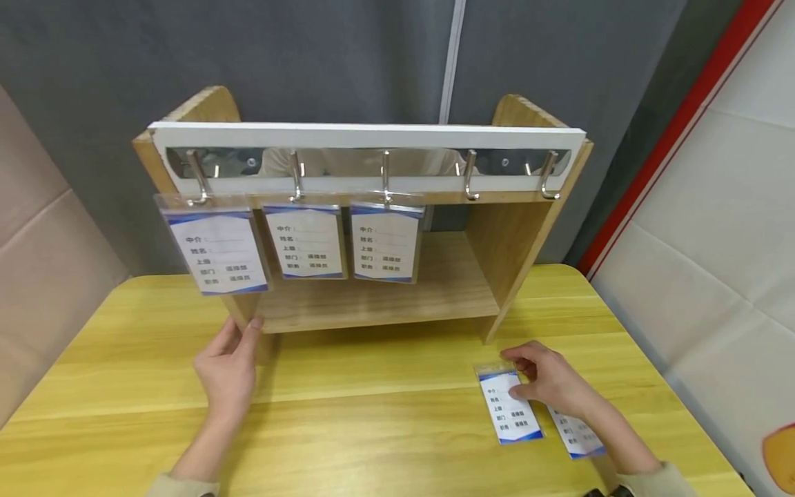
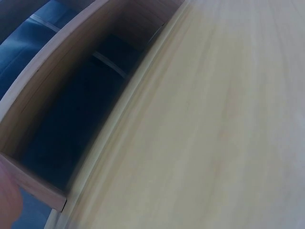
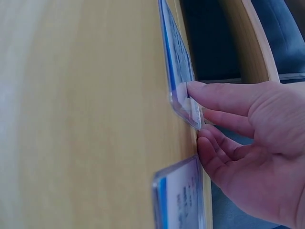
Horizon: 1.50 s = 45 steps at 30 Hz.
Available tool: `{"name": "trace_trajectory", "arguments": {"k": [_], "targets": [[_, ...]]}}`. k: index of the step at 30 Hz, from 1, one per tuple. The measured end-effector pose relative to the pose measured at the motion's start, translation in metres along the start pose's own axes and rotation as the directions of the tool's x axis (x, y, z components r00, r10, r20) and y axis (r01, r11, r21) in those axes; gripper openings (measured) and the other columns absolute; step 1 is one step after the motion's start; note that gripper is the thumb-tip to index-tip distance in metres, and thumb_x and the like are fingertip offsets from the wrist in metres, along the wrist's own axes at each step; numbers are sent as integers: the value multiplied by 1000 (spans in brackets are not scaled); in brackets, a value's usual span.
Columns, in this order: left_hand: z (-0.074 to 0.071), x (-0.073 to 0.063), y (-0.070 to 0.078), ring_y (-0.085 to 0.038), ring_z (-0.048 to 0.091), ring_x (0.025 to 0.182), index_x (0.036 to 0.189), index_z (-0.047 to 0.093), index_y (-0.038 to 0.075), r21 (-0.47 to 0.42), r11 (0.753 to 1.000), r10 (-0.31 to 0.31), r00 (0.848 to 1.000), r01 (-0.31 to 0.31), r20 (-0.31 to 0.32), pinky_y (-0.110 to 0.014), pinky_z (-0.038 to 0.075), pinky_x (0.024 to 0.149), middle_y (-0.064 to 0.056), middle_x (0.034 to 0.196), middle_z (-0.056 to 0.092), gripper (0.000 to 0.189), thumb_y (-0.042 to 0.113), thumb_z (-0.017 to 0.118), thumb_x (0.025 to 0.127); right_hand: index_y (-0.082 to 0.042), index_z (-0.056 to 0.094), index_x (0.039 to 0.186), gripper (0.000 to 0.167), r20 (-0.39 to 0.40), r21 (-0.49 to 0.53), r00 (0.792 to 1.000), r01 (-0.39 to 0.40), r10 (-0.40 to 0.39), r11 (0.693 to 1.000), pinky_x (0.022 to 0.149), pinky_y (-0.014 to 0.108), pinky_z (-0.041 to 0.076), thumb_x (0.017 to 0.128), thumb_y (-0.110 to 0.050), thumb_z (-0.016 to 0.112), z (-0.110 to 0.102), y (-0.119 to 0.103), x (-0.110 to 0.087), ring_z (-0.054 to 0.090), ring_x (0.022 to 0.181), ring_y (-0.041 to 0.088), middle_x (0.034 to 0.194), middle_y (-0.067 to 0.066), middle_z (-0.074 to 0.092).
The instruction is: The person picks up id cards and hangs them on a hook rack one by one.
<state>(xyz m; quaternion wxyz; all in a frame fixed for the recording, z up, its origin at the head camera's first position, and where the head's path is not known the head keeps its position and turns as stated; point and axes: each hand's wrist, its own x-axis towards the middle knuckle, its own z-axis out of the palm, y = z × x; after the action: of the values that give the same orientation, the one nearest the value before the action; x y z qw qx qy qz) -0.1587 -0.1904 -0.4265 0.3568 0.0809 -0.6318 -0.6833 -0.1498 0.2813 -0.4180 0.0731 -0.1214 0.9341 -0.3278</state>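
Note:
A wooden rack [image 1: 379, 314] stands on the table, and my left hand [image 1: 226, 369] grips the lower front of its left side panel. Only part of that hand shows at the left wrist view's edge. My right hand [image 1: 549, 379] pinches a clear-sleeved name badge [image 1: 508, 407] at its upper right edge; in the right wrist view the thumb [image 3: 214, 95] lies on the sleeve. A second badge [image 1: 576, 433] lies on the table, partly under the right hand and wrist. Three more badges hang on the rack: left [image 1: 217, 252], middle [image 1: 304, 241] and right [image 1: 385, 243].
A white rail with metal hooks runs along the rack's top front; the two hooks at the right, including the end hook [image 1: 549, 176], carry no badge. The yellow wooden table [image 1: 373, 442] extends in front. A grey curtain [image 1: 348, 55] hangs behind.

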Motion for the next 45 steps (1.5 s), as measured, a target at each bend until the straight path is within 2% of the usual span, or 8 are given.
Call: {"name": "trace_trajectory", "arguments": {"k": [8,15,23,29,36,45], "targets": [[0,0,-1,-1,72,97,124,68,-2,-25,1000,5,1000,-4,6,-21,58,89,6,111,72,33,-7,72,92,0,69,124,49,-4,0,1000,-10,10,1000,70,22,51,79,-3,88,0,2,0,51,90,21,103,4,58],[-1,-1,-3,-1,72,96,124,67,-4,-27,1000,-3,1000,3,2,-21,58,89,11,108,73,33,-7,72,92,-3,71,119,44,-16,-2,1000,-11,11,1000,66,21,48,79,-3,88,2,2,1,50,88,20,97,3,56],[-4,-2,-4,-1,72,98,125,67,-3,-37,999,-11,1000,11,-1,-21,57,91,5,113,72,33,-4,73,92,-6,70,111,33,-54,7,998,40,-40,999,66,21,48,82,-1,85,4,3,2,50,86,19,97,2,55],[-5,-2,-3,0,71,98,125,67,-2,-21,1000,-8,1000,8,7,-20,57,91,7,112,72,33,-3,73,92,-7,67,105,27,-56,50,997,51,-48,997,69,21,53,85,3,81,5,3,1,53,86,20,96,2,58],[-4,-2,-2,1,71,98,125,68,-2,-6,1000,-8,1000,8,11,-20,57,90,7,112,72,33,-2,74,92,-5,64,106,22,-42,92,996,79,-76,993,71,21,54,89,2,76,3,2,-1,56,85,17,95,0,63],[-1,-1,0,1,71,99,125,68,-1,-14,1000,-11,1000,11,14,-20,57,90,6,113,72,34,-3,74,92,-4,63,112,23,-94,210,990,125,-107,970,71,21,57,92,5,71,2,1,-4,57,86,16,100,4,64]]}}
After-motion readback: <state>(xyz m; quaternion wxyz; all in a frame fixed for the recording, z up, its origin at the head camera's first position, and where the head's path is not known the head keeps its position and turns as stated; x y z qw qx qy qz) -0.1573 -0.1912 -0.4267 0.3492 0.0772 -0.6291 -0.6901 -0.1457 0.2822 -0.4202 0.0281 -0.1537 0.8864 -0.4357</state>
